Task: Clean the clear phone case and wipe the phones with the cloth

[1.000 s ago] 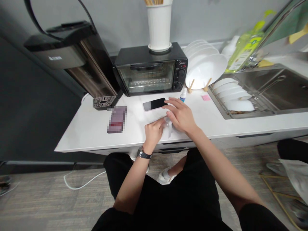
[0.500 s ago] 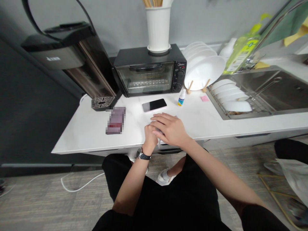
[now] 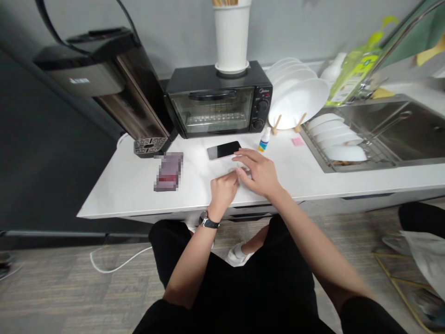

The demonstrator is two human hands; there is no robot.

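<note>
My left hand (image 3: 223, 191), with a black-strapped watch (image 3: 206, 220) on the wrist, hovers over the counter's front part. Its fingers are closed around something pale and thin, mostly hidden, whose kind I cannot make out. Close on the right is my right hand (image 3: 260, 172), fingers stretched out and thumb apart, its thumb near the left fingertips. Just behind the hands lies a phone (image 3: 222, 150) with a dark screen. A small white-capped bottle (image 3: 264, 140) with a blue and yellow label stands behind my right hand.
On the white counter (image 3: 114, 195) are a pixelated purple item (image 3: 169, 171), a water dispenser (image 3: 139, 97), a toaster oven (image 3: 215, 109) and a pink sticky note (image 3: 297, 141). Racked plates (image 3: 299, 102) stand beside a sink (image 3: 389, 120) holding bowls (image 3: 344, 150). A white pot (image 3: 232, 39) tops the oven.
My right hand has lifted off the left one and shifted slightly right and forward. My left hand has moved forward and right, and its closed fingers now show.
</note>
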